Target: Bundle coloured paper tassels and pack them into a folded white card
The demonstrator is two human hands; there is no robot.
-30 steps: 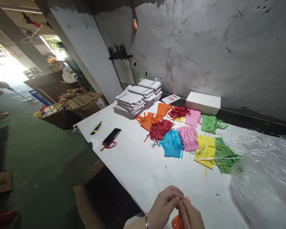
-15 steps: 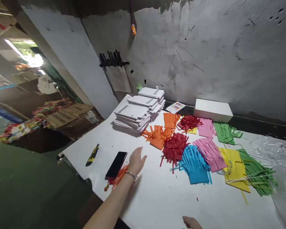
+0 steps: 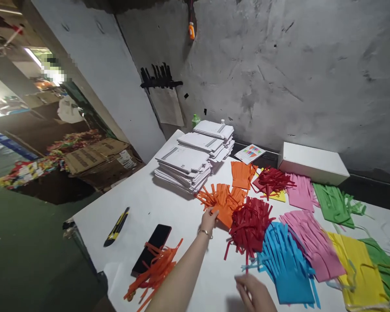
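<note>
My left hand (image 3: 209,222) reaches to the near edge of an orange fringed paper bundle (image 3: 226,212), its thumb and fingers closed on that edge. Closer to me, my right hand (image 3: 256,293) is partly in view, fingers slightly bent and apart, with nothing visible in them. It hovers left of a blue fringed bundle (image 3: 290,277) and below a dark red one (image 3: 251,225). Loose orange strips (image 3: 157,264) lie across the lower part of a black phone (image 3: 156,242), left of my left forearm.
White printed card stacks (image 3: 185,162) stand at the back left. A yellow-black utility knife (image 3: 117,227) lies near the left edge. Pink (image 3: 315,247), yellow (image 3: 360,268) and green (image 3: 334,206) fringed bundles spread rightward. A white box (image 3: 313,162) sits by the wall.
My left hand has moved from beside the phone to the orange bundle. More of my right hand shows, farther up over the table. The orange strips by the phone are now more exposed.
</note>
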